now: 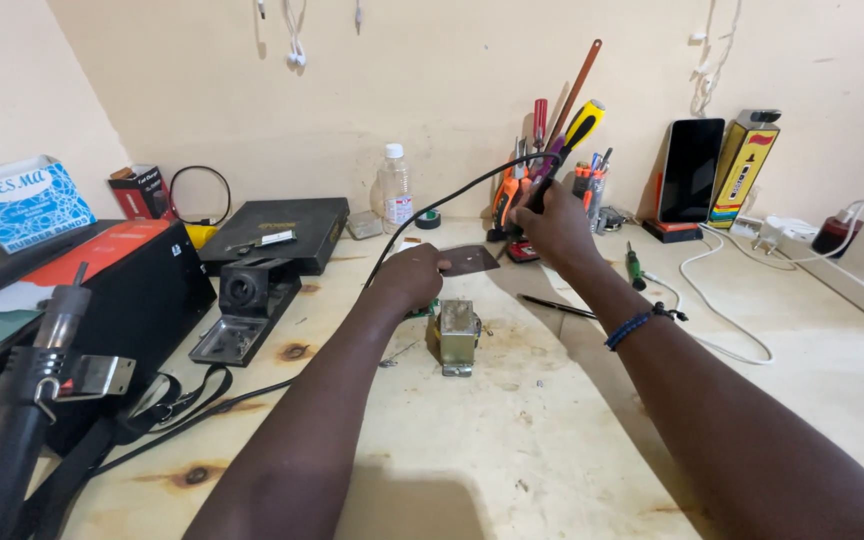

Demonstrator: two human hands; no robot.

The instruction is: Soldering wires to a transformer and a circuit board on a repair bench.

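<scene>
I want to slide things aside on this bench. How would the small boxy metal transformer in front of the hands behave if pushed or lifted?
The transformer looks like a solid metal block, so it is probably heavy for its size. It sits flat on the wooden bench, so it would likely slide, not roll. It seems rigid, though thin wires beside it might snag.

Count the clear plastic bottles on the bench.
1. The clear plastic bottle with a white cap stands upright at the back wall, between the flat black case and the tool holder. Others may be hidden behind the clutter.
</scene>
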